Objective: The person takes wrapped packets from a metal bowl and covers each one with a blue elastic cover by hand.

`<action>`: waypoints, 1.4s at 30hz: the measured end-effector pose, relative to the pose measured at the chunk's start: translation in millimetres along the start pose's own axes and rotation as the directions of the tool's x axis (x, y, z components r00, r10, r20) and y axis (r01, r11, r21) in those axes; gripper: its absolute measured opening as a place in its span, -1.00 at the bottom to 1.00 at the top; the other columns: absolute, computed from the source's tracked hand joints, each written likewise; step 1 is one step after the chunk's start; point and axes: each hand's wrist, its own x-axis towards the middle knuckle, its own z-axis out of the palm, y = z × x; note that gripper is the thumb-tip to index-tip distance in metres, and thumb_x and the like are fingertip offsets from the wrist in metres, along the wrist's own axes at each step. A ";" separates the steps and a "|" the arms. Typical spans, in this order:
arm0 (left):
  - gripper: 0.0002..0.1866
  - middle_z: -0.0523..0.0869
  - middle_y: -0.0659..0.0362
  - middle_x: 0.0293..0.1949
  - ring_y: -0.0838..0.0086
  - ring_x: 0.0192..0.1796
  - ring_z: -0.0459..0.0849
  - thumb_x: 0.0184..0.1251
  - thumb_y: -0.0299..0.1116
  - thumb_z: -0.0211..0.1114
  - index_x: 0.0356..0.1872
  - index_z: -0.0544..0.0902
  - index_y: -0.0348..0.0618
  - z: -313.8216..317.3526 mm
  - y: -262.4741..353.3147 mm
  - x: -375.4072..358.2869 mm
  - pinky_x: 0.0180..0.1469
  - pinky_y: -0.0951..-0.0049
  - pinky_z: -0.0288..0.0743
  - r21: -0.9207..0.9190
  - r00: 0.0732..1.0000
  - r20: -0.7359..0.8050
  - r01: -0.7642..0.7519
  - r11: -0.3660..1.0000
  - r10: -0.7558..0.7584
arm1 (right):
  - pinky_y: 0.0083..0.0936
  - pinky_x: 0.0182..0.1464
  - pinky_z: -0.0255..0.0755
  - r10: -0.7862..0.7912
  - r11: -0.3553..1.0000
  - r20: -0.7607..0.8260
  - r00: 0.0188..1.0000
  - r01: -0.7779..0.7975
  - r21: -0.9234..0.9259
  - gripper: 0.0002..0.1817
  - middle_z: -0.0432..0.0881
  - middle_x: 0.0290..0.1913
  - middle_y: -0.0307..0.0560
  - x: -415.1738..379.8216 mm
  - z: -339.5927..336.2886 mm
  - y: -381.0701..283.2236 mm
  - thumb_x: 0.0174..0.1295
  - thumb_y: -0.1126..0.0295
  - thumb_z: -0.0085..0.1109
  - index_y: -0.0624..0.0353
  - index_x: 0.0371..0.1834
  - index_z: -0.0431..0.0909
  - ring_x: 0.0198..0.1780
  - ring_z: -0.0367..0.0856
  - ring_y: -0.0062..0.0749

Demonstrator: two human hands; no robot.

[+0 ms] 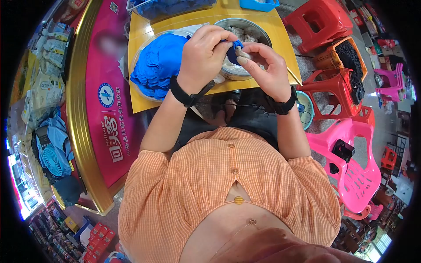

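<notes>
My left hand (202,56) and my right hand (264,66) meet above a yellow board (285,52), both pinching one small dark blue piece (233,50) with a grey bit at its side. Each wrist wears a black band. Under my left hand a clear bowl (139,57) holds a heap of bright blue pieces (155,65). Behind my right hand stands a round metal bowl (252,26) with pale grey pieces in it; my hands hide part of it.
A blue tray (258,4) and a clear bin of blue pieces (166,6) sit at the board's far edge. A pink and gold panel (103,105) runs along the left. Red stools (320,19), a basket of dark bits (348,55) and a pink chair (351,162) stand at the right.
</notes>
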 end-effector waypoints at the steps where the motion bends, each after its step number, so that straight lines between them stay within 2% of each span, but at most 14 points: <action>1: -0.89 0.66 0.11 -0.29 0.28 -0.24 0.67 0.13 -0.58 0.31 -0.30 0.69 -0.21 1.2 -0.6 0.7 -0.21 0.44 0.59 -0.035 1.000 -0.016 -0.006 0.999 0.006 | -0.64 -0.16 0.52 0.035 0.998 0.028 0.999 -0.036 0.049 -0.77 0.68 -0.24 -0.15 0.0 0.8 1.3 0.18 0.45 0.35 0.30 -0.14 0.61 -0.25 0.65 -0.57; 5: -0.92 0.66 0.13 -0.29 0.35 -0.24 0.67 0.15 -0.56 0.34 -0.32 0.69 -0.21 12.2 5.6 -0.5 -0.25 0.48 0.59 -0.152 0.999 -0.029 0.015 0.988 -0.020 | -0.67 -0.17 0.51 0.106 0.981 -0.011 0.994 -0.103 0.162 -0.79 0.69 -0.27 -0.22 -1.4 4.3 0.7 0.22 0.43 0.33 0.31 -0.14 0.61 -0.25 0.62 -0.65; 7: -0.93 0.66 0.12 -0.29 0.39 -0.27 0.67 0.16 -0.51 0.39 -0.34 0.68 -0.22 22.3 9.6 -3.6 -0.27 0.53 0.58 -0.391 0.930 -0.249 0.160 0.906 -0.272 | -0.71 -0.17 0.49 0.162 0.948 -0.102 0.982 -0.126 0.293 -0.80 0.67 -0.30 -0.28 -0.6 7.0 -1.6 0.25 0.44 0.31 0.32 -0.13 0.62 -0.24 0.59 -0.70; 11: -0.89 0.68 0.11 -0.33 0.40 -0.33 0.67 0.15 -0.45 0.42 -0.36 0.67 -0.24 25.6 10.9 -22.9 -0.29 0.51 0.57 -0.278 0.934 -0.130 0.288 0.916 -0.333 | -0.75 -0.20 0.46 0.238 0.892 -0.139 0.961 -0.160 0.423 -0.80 0.66 -0.29 -0.29 1.5 9.8 -5.6 0.26 0.44 0.30 0.34 -0.14 0.64 -0.26 0.56 -0.72; 14: -0.89 0.68 0.17 -0.32 0.57 -0.35 0.66 0.25 -0.48 0.37 -0.33 0.66 -0.34 28.5 8.6 -28.4 -0.35 0.62 0.53 -0.171 0.939 -0.045 0.328 0.929 -0.340 | -0.75 -0.22 0.44 0.280 0.852 -0.095 0.955 -0.202 0.483 -0.79 0.65 -0.32 -0.29 1.5 8.7 -5.5 0.27 0.43 0.30 0.35 -0.12 0.65 -0.30 0.55 -0.70; 17: -0.88 0.68 0.17 -0.30 0.58 -0.35 0.66 0.30 -0.46 0.33 -0.26 0.66 -0.34 28.6 3.5 -26.3 -0.39 0.61 0.54 -0.110 0.964 -0.045 0.257 0.960 -0.263 | -0.73 -0.21 0.43 0.278 0.824 -0.036 0.960 -0.220 0.521 -0.80 0.63 -0.30 -0.26 1.7 5.4 -1.7 0.27 0.45 0.29 0.36 -0.13 0.67 -0.31 0.54 -0.67; 18: -0.88 0.68 0.17 -0.30 0.58 -0.35 0.66 0.30 -0.46 0.33 -0.26 0.66 -0.34 30.1 2.0 -27.0 -0.39 0.61 0.54 -0.110 0.964 -0.047 0.256 0.960 -0.262 | -0.71 -0.20 0.43 0.277 0.817 -0.033 0.960 -0.217 0.535 -0.80 0.63 -0.28 -0.24 1.3 6.2 2.9 0.28 0.45 0.27 0.36 -0.13 0.67 -0.30 0.55 -0.65; 20: -0.84 0.68 0.19 -0.30 0.60 -0.36 0.65 0.35 -0.43 0.29 -0.18 0.63 -0.34 35.9 -0.3 -28.9 -0.42 0.63 0.53 -0.396 0.871 0.063 0.470 0.789 -0.487 | -0.69 -0.19 0.44 0.273 0.811 -0.034 0.961 -0.211 0.546 -0.80 0.62 -0.27 -0.22 1.1 6.9 5.0 0.29 0.45 0.26 0.36 -0.12 0.67 -0.30 0.56 -0.62; 23: -0.85 0.71 0.09 -0.40 0.44 -0.35 0.71 0.23 -0.45 0.35 -0.27 0.66 -0.34 37.8 8.0 -27.0 -0.31 0.45 0.57 -0.450 0.818 0.025 0.522 0.724 -0.574 | -0.67 -0.19 0.43 0.229 0.860 -0.110 0.967 -0.148 0.488 -0.81 0.63 -0.23 -0.19 1.0 9.3 6.0 0.30 0.44 0.23 0.36 -0.14 0.68 -0.27 0.57 -0.62; 30: -0.85 0.71 0.13 -0.43 0.51 -0.37 0.66 0.32 -0.42 0.28 -0.27 0.64 -0.33 42.3 -7.7 -30.4 -0.30 0.50 0.52 -0.305 0.884 0.064 0.459 0.835 -0.463 | -0.67 -0.15 0.45 0.358 0.750 -0.001 0.934 -0.287 0.596 -0.81 0.63 -0.19 -0.19 0.5 4.7 9.7 0.24 0.48 0.28 0.32 -0.12 0.62 -0.24 0.57 -0.60; 33: -0.87 0.68 0.19 -0.44 0.59 -0.41 0.59 0.36 -0.42 0.24 -0.28 0.61 -0.31 42.1 -13.5 -32.1 -0.36 0.54 0.47 -0.489 0.841 0.161 0.523 0.698 -0.517 | -0.66 -0.20 0.46 0.361 0.762 -0.044 0.931 -0.268 0.590 -0.76 0.61 -0.28 -0.21 1.3 9.7 8.3 0.21 0.47 0.31 0.28 -0.08 0.54 -0.30 0.57 -0.60; 35: -0.88 0.61 0.29 -0.46 0.70 -0.47 0.48 0.40 -0.41 0.20 -0.28 0.59 -0.26 38.9 -11.8 -32.3 -0.44 0.63 0.35 -0.646 0.785 0.264 0.575 0.501 -0.560 | -0.66 -0.23 0.47 0.363 0.766 -0.074 0.929 -0.252 0.591 -0.73 0.60 -0.33 -0.23 1.8 9.9 5.5 0.20 0.47 0.31 0.27 -0.07 0.50 -0.34 0.56 -0.60; 38: -0.88 0.54 0.36 -0.48 0.77 -0.52 0.38 0.45 -0.38 0.15 -0.27 0.57 -0.19 36.3 -8.6 -33.5 -0.50 0.69 0.21 -0.726 0.751 0.356 0.597 0.342 -0.557 | -0.66 -0.32 0.46 0.412 0.718 0.025 0.911 -0.341 0.606 -0.72 0.58 -0.36 -0.23 5.0 3.8 4.0 0.19 0.49 0.31 0.23 -0.08 0.45 -0.39 0.56 -0.59; 42: -0.88 0.49 0.38 -0.51 0.79 -0.54 0.33 0.46 -0.37 0.14 -0.28 0.54 -0.17 32.9 -3.2 -36.8 -0.52 0.70 0.15 -0.708 0.761 0.371 0.603 0.369 -0.531 | -0.68 -0.37 0.45 0.384 0.790 -0.008 0.923 -0.324 0.521 -0.75 0.60 -0.35 -0.22 8.0 2.8 1.9 0.20 0.49 0.30 0.22 -0.11 0.47 -0.39 0.57 -0.60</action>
